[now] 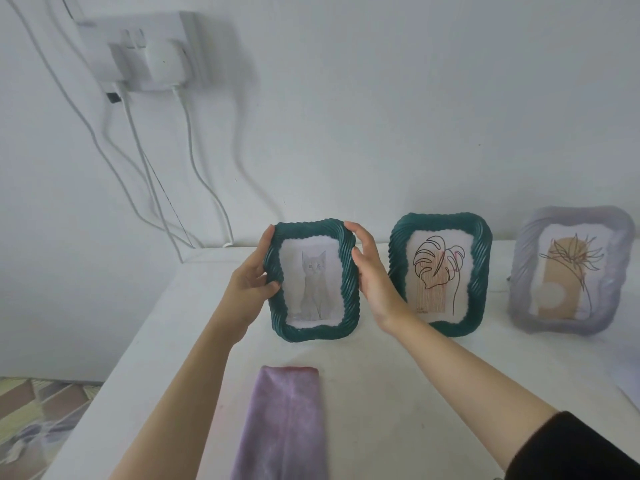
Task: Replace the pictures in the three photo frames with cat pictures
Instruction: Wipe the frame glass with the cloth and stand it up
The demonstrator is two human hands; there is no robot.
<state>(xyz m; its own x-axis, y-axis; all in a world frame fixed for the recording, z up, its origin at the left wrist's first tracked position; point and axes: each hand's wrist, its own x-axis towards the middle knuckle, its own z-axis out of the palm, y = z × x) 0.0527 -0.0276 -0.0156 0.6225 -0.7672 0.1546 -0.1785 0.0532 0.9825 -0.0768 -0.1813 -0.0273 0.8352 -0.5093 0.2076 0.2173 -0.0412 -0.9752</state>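
Three photo frames stand in a row on the white table [381, 375]. The left dark green frame [348, 271] shows a grey cat picture [313, 285]. My left hand [251, 282] grips its left edge and my right hand [372, 275] grips its right edge. It stands upright with its base at the table. The middle dark green frame [483, 268] holds a leaf line drawing. The lilac frame [620, 271] at the right holds a flower drawing on a tan shape.
A folded purple cloth [284, 424] lies on the table in front of the frames. White cables [194, 161] hang down the wall from a socket block [145, 53] at the upper left. The table's left edge drops to a patterned floor [31, 410].
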